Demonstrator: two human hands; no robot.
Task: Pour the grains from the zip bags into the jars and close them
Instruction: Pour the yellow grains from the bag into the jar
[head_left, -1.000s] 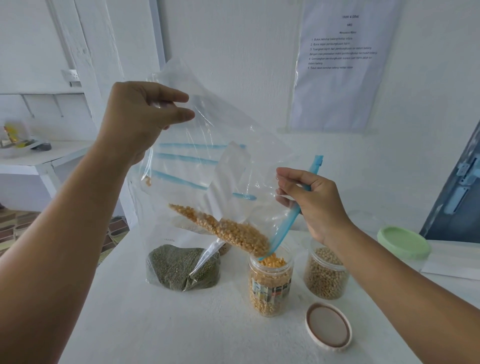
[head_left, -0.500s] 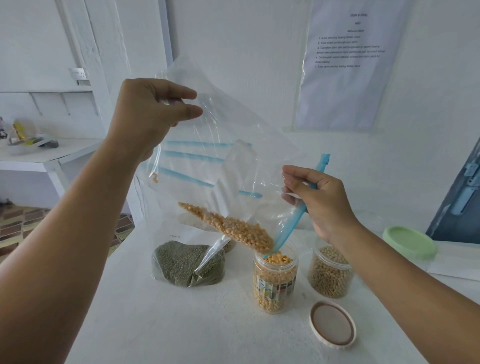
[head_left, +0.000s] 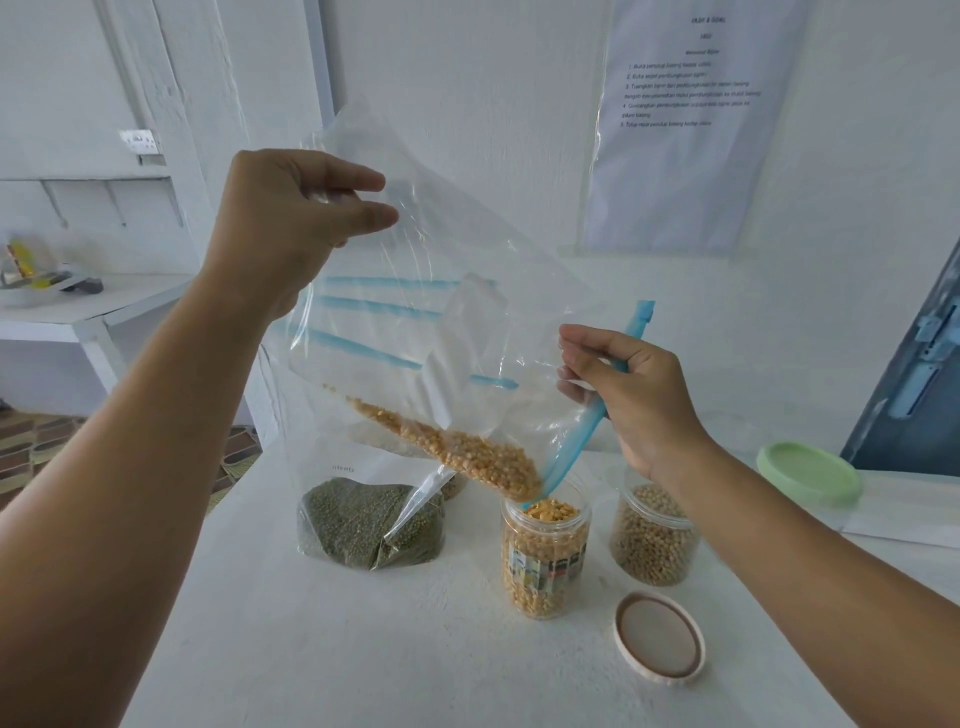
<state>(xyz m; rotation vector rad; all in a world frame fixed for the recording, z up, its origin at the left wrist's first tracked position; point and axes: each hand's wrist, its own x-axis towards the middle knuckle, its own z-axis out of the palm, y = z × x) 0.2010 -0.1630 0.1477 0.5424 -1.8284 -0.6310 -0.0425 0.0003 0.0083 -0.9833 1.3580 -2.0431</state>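
Note:
A clear zip bag (head_left: 441, 270) with blue stripes hangs tilted above the table. My left hand (head_left: 296, 223) pinches its raised bottom corner. My right hand (head_left: 628, 395) grips its blue zip edge (head_left: 582, 441), whose lower end points into an open jar (head_left: 544, 561). Yellow grains (head_left: 467, 457) lie along the bag's low fold, just above the jar's mouth. That jar is nearly full of yellow grains. A second open jar (head_left: 653, 540) of tan beans stands to its right.
A zip bag of green grains (head_left: 363, 525) lies on the white table (head_left: 322, 649) at the left. A beige lid (head_left: 660, 642) lies upside down in front of the jars. A pale green lid (head_left: 808, 473) sits at the right, near a blue door (head_left: 914, 384).
The grain pile in the bag has slid lower toward the zip opening and the jar has filled a little more. Both hands keep their hold on the bag.

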